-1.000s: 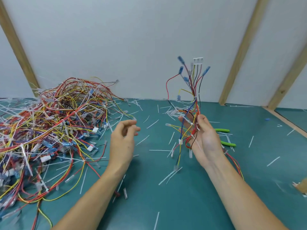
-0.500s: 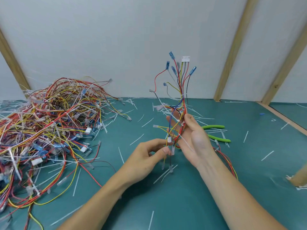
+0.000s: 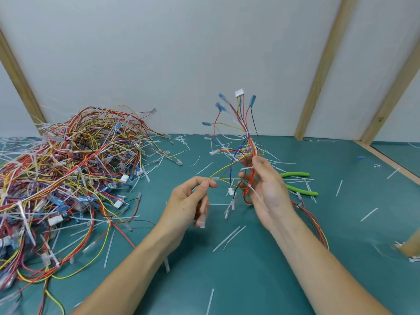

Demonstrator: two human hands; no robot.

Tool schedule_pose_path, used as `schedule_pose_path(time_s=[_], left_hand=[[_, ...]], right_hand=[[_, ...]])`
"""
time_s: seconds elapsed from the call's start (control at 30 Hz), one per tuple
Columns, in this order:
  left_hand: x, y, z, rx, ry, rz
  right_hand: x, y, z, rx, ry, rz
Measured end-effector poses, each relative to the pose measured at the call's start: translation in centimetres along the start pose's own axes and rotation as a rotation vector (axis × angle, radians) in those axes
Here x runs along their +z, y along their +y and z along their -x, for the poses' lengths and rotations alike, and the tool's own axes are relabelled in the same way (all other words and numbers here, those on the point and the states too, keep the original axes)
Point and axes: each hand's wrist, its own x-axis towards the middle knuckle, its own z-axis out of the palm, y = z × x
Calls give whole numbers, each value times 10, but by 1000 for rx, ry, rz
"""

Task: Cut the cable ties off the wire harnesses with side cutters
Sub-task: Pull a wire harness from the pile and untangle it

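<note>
A person sits at a green table (image 3: 250, 280), seen from a head camera looking down at two bare forearms.

The right hand (image 3: 264, 189) holds one harness (image 3: 246, 142) at centre, fingers and thumb curled around the bundle of red, yellow, blue and black wires. The harness stands nearly upright, its long axis running 6 to 12 o'clock. Its white plug (image 3: 239, 93) and blue terminals fan out at the top, pointing toward the wall; loose leads with clear connectors dangle below the hand. A white tie (image 3: 258, 197) crosses the bundle at the palm, its tail slanting toward 5 o'clock.

The left hand (image 3: 193, 198), at 9 o'clock of the right, pinches a yellow lead (image 3: 225, 169) between thumb and forefinger, drawing it sideways from the bundle.

The cutters (image 3: 297, 183), with green handles, lie on the table at 3 o'clock of the right hand, just beyond it, untouched.

A large pile (image 3: 68, 169) of tangled harnesses fills the left side. Cut tie scraps litter the table.

Likely risks: with wires packed tight against the tie, the cutters could nick insulation. Pulling the yellow lead hard might strain its crimp. The dangling leads could snag when the cutters are fetched.
</note>
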Motion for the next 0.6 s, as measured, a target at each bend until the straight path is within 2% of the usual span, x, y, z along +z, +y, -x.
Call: schedule_pose_path(time_s=[0.17, 0.27, 0.37, 0.47, 0.53, 0.6], left_hand=[[-6, 3, -2, -60, 96, 37], [-7, 6, -3, -117, 58, 114], [-5, 6, -3, -139, 32, 112], [-4, 2, -4, 6, 124, -15], [-7, 1, -4, 179, 229, -242], [-8, -2, -4, 277, 269, -403]], right_hand=[[1, 1, 1, -92, 34, 156], [1, 5, 1, -185, 2, 273], [0, 9, 3, -317, -32, 496], [-2, 15, 6, -431, 24, 759], [-4, 18, 6, -477, 73, 963], [-6, 18, 6, -501, 107, 1120]])
